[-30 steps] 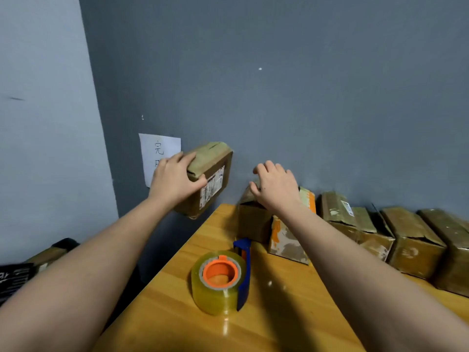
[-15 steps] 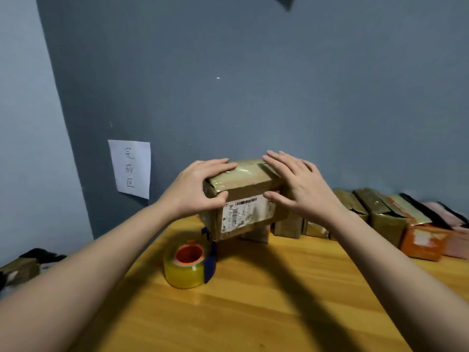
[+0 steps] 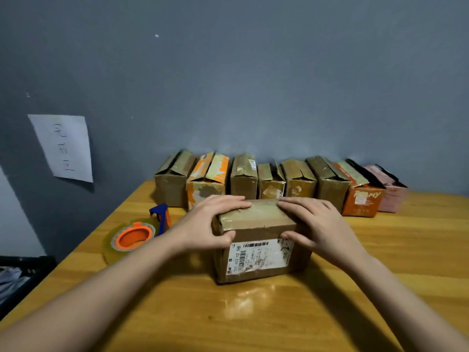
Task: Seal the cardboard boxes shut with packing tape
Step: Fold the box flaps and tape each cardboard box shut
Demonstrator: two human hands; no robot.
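Note:
A small brown cardboard box [image 3: 256, 240] with a white shipping label on its front stands on the wooden table [image 3: 380, 262] in front of me. Its top flaps are down, with glossy tape across them. My left hand [image 3: 208, 224] grips its left end, fingers over the top and thumb on the front. My right hand [image 3: 317, 224] grips the right end the same way. A roll of clear packing tape [image 3: 127, 240] on an orange and blue dispenser lies flat on the table to the left of the box.
Several cardboard boxes [image 3: 271, 181] stand in a row along the grey wall, most with flaps ajar. A paper sign [image 3: 63, 148] hangs on the wall at left. The table's left edge drops off beside a dark crate [image 3: 20, 278].
The box came from my left hand, held up by the wall, into both hands and down onto the table in front of me. The view swung right.

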